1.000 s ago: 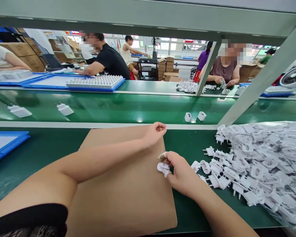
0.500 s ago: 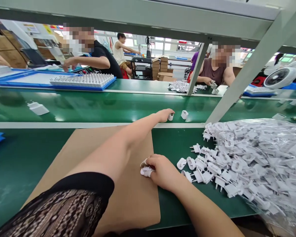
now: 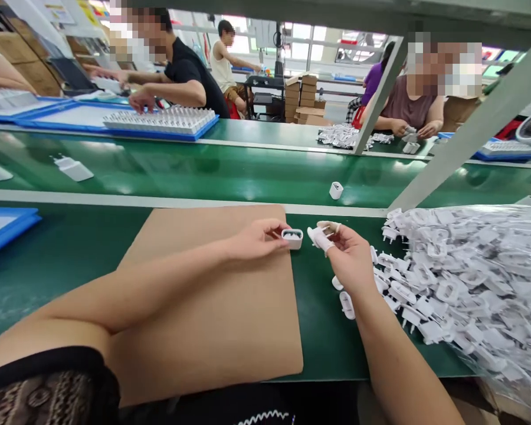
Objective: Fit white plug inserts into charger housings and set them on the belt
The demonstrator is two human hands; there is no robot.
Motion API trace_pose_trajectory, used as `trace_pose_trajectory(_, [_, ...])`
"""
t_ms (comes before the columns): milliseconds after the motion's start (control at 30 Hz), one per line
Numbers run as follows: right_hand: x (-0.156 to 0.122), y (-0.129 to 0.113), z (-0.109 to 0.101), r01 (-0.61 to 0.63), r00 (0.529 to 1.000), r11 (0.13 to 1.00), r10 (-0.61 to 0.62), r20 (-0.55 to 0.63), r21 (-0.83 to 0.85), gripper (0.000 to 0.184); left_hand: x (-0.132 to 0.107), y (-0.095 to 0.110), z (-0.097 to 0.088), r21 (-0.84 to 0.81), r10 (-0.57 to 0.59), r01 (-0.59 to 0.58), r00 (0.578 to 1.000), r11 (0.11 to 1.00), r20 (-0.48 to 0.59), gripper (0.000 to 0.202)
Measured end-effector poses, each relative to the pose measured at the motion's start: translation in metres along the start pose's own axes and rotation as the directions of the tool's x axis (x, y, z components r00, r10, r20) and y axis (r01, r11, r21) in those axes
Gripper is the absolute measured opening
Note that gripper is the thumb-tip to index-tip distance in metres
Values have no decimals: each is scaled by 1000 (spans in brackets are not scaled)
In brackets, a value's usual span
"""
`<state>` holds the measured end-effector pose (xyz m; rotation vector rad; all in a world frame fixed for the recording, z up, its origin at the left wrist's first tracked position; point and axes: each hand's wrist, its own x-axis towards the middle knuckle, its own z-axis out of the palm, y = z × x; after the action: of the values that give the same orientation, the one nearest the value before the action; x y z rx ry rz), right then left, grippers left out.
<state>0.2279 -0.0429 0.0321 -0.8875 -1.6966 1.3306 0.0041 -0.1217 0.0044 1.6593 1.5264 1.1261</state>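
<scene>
Both hands are closed on small white parts just above the green surface (image 3: 327,330). The left hand (image 3: 257,239) pinches a white housing (image 3: 292,238) at the far edge of the brown cardboard sheet (image 3: 212,307), and the right hand (image 3: 351,260) grips a white plug piece (image 3: 319,237) in its fingertips, the two parts close but apart. Just right lies a heap of loose plug pieces (image 3: 460,283) spilling from a clear bag, and beyond, another housing (image 3: 336,190) stands on the shiny conveyor belt (image 3: 203,171)
</scene>
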Motion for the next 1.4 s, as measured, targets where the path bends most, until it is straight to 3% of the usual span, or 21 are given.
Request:
trace_pose_trajectory(67, [-1, 1, 5, -76, 996, 995, 72, 59, 61, 39, -23, 7, 9, -41, -18, 19, 1000, 999, 19, 28])
trace_pose_trajectory(167, [-6, 7, 14, -78, 992, 997, 76, 96, 16, 37, -36, 7, 19, -69, 10, -9, 1000, 998, 3, 27])
trace_pose_trajectory(333, [-16, 11, 20, 170, 978, 956, -134, 159, -241, 24, -33, -4, 22, 1, 79, -79, 995, 997, -63, 30])
trace_pose_trajectory(467, [-20, 5, 21, 414, 909, 833, -353, 222, -368, 26, -33, -8, 22, -45, 93, -96, 994, 994, -52, 25])
trace_pose_trajectory(767, [-11, 0, 23, 602, 798, 576, -438, 413, -553, 32, -34, -11, 22, -32, 133, -135, 989, 990, -62, 21])
trace_pose_trajectory(867, [-9, 1, 22, 620, 784, 565, -448, 429, -545, 30, -33, -11, 22, -39, 135, -137, 989, 990, -61, 21])
trace_pose_trajectory(1067, [-10, -3, 21, 564, 824, 647, -476, 307, -513, 29, -33, -8, 20, -18, 120, -121, 992, 993, -41, 23])
trace_pose_trajectory(1233, [-11, -2, 25, 586, 810, 584, -424, 404, -562, 30, -32, -10, 20, -12, 137, -138, 990, 990, -40, 22])
trace_pose_trajectory(1400, [-9, -5, 28, 590, 807, 514, -410, 425, -623, 34, -33, -9, 21, -39, 111, -113, 992, 993, -55, 22])
